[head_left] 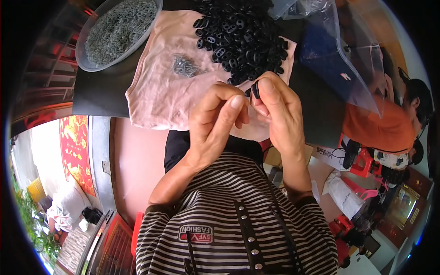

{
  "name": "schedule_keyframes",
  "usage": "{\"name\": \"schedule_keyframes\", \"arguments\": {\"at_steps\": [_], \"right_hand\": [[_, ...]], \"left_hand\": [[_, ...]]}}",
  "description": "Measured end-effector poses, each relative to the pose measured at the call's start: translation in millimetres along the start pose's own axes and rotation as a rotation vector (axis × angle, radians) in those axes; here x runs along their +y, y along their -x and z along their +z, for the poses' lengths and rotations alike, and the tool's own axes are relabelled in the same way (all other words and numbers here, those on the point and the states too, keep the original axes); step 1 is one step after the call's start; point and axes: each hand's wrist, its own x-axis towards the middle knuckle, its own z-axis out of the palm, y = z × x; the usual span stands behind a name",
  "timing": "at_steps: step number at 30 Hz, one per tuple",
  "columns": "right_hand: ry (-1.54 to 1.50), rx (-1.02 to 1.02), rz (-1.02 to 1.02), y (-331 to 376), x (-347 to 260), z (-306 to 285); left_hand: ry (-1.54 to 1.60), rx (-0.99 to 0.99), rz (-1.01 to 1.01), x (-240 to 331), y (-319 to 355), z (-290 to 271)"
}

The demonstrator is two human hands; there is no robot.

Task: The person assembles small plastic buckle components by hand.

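My right hand (280, 110) is closed, pinching a small black oval plastic piece (255, 90) between thumb and fingers. Close beside it, my left hand (215, 121) has thumb and forefinger pressed together; whatever is between them is too small to make out. Both hands are held above the near edge of a pink cloth (158, 87). Just beyond them is a heap of black oval pieces (243, 39), several showing two holes. To its left on the cloth lies a little pile of thin grey metal pieces (184, 66), perhaps springs.
A clear round tub (87, 64) full of similar metal pieces stands at the far left of the dark table (103, 94). Clear plastic sheeting (339, 50) covers something blue at the right. Another person in an orange top (382, 123) sits at the right.
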Motion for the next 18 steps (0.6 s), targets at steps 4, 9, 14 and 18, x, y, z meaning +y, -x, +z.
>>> {"name": "schedule_keyframes", "arguments": {"at_steps": [4,9,14,18], "right_hand": [[-0.302,-0.198,0.347,-3,-5,-15],[-0.328,-0.273,0.366,-4,-4,-14],[-0.143,-0.276,0.292,0,2,-12],[0.236,-0.09,-0.042,0,2,-13]], "left_hand": [[0.023,0.014,-0.03,5,-9,-3],[-0.064,-0.052,-0.13,5,-16,-16],[0.049,-0.021,-0.126,-3,-13,-20],[0.052,0.054,-0.186,3,-10,-21]]}}
